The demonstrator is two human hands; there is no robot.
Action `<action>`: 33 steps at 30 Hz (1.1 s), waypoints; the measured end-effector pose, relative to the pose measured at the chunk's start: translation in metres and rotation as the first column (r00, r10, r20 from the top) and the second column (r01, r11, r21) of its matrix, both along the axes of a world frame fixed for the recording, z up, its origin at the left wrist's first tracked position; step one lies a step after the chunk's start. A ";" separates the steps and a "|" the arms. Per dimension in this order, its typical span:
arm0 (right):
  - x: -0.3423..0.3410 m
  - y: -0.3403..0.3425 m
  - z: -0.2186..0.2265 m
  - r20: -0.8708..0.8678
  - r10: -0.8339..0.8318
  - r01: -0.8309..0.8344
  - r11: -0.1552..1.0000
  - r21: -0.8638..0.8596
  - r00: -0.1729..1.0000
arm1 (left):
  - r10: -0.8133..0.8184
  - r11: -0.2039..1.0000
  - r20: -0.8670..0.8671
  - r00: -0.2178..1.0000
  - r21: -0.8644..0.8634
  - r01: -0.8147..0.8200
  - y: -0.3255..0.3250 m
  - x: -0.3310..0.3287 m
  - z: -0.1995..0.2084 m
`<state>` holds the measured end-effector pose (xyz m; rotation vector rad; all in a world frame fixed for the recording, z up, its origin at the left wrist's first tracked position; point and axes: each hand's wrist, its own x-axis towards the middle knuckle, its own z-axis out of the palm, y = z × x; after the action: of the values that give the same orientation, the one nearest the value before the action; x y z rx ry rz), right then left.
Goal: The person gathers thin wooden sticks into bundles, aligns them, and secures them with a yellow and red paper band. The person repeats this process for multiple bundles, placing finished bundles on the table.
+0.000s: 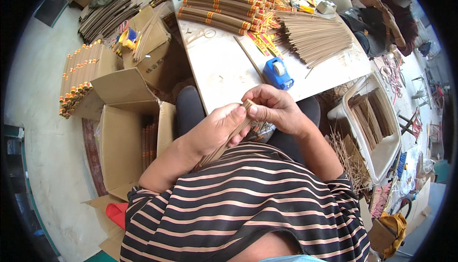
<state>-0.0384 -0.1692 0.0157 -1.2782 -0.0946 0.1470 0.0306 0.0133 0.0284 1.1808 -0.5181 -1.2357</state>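
In front of my striped shirt, a small bundle of thin brown incense sticks (215, 154) slants from upper right to lower left. My left hand (223, 122) is closed around its middle. At its upper end, my right hand (279, 110) pinches the stick tips between thumb and fingers. Just beyond, on the white table (214, 66), stands a blue tape dispenser (277, 73). Red-and-yellow paper bands (263, 45) lie behind it. Loose incense sticks (312, 37) are spread at the table's right, and banded incense bundles (217, 8) are stacked farther back.
To the left, an open cardboard box (119, 142) holds brown bundles. More banded bundles (78, 73) are stacked beyond it. A white plastic tub (389, 154) with sticks stands at the right. Another person (405, 23) is at the table's far right.
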 end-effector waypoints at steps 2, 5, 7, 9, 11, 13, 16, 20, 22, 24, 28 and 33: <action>0.000 0.001 -0.003 0.030 -0.009 0.010 0.998 -0.062 1.000 | -0.016 1.000 0.073 0.997 0.014 0.015 0.001 -0.002 0.001; 0.002 -0.001 -0.007 0.042 0.002 0.001 0.996 -0.084 0.999 | -0.025 0.999 0.067 0.997 0.041 0.022 0.000 -0.001 -0.002; 0.006 -0.002 -0.010 0.011 0.006 -0.005 0.997 -0.075 1.000 | 0.003 0.999 0.022 1.000 0.048 -0.004 -0.002 0.001 -0.010; 0.012 -0.007 -0.009 -0.055 0.043 -0.051 0.988 -0.143 0.998 | 0.039 0.996 -0.036 0.999 0.087 -0.036 -0.002 0.005 -0.015; 0.024 -0.019 -0.018 0.038 0.022 -0.007 0.937 -0.349 0.999 | 0.078 0.989 -0.101 0.992 0.136 -0.064 -0.002 0.008 -0.018; 0.051 -0.042 -0.017 -0.043 -0.248 0.220 0.916 -0.337 0.968 | 0.111 0.985 -0.114 0.987 0.143 -0.094 0.001 0.012 -0.026; 0.107 -0.114 -0.055 0.205 -0.485 0.461 0.498 -0.734 0.850 | 0.122 0.983 -0.108 0.987 0.149 -0.105 0.000 0.021 -0.027; 0.144 -0.145 -0.077 0.074 -0.495 0.141 0.100 -0.985 0.866 | 0.137 0.980 -0.127 0.982 0.164 -0.115 0.004 0.033 -0.036; 0.154 -0.147 -0.090 0.055 -0.472 0.064 0.003 -0.998 0.880 | 0.150 0.977 -0.133 0.980 0.174 -0.126 0.007 0.038 -0.040; 0.161 -0.153 -0.099 0.015 -0.453 0.007 -0.019 -1.000 0.891 | 0.164 0.977 -0.163 0.973 0.166 -0.137 0.006 0.044 -0.043; 0.162 -0.160 -0.107 -0.005 -0.396 0.030 0.081 -0.996 0.918 | 0.169 0.979 -0.196 0.966 0.149 -0.141 0.007 0.051 -0.050; 0.158 -0.164 -0.109 0.091 -0.345 0.130 0.092 -0.987 0.934 | 0.138 0.985 -0.205 0.969 0.128 -0.113 0.004 0.055 -0.054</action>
<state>0.1198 -0.3328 -0.0928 -2.6709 0.4843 -0.0027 0.0860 0.0168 -0.0255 1.1422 -0.2108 -1.2777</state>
